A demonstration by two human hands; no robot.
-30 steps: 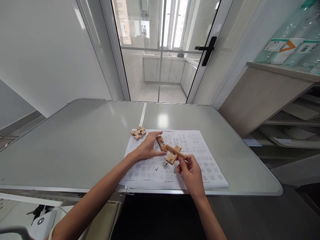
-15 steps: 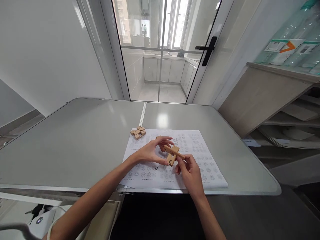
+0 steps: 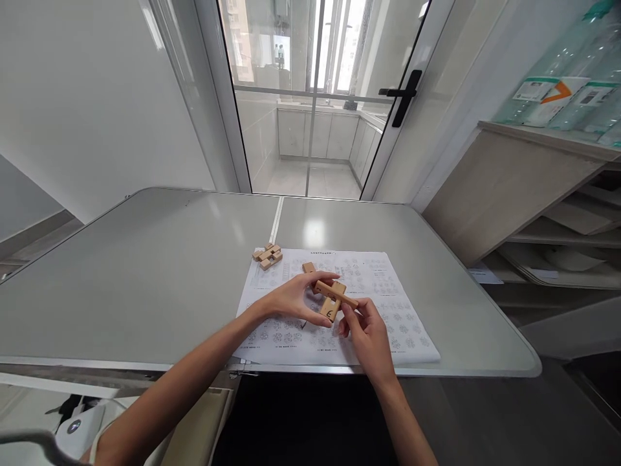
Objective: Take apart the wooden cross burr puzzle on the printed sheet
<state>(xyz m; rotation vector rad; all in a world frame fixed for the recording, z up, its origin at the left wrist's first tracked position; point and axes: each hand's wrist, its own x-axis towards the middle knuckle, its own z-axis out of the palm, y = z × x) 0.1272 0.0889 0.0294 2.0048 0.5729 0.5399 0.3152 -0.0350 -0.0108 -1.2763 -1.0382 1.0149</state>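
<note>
My right hand grips a crossed pair of notched wooden puzzle bars just above a printed diagram sheet. My left hand pinches the left end of the same crossed bars from the other side. Another wooden bar lies on the sheet just behind my left fingers. A small cluster of joined wooden pieces rests at the sheet's far left corner, apart from both hands.
The sheet lies near the front edge of a grey folding table. A glass door with a black handle stands behind the table. Wooden shelves with papers and bottles flank the right side.
My left hand let go of the loose bar on the sheet and moved right onto the crossed bars held by my right hand. The crossed bars shifted slightly left.
</note>
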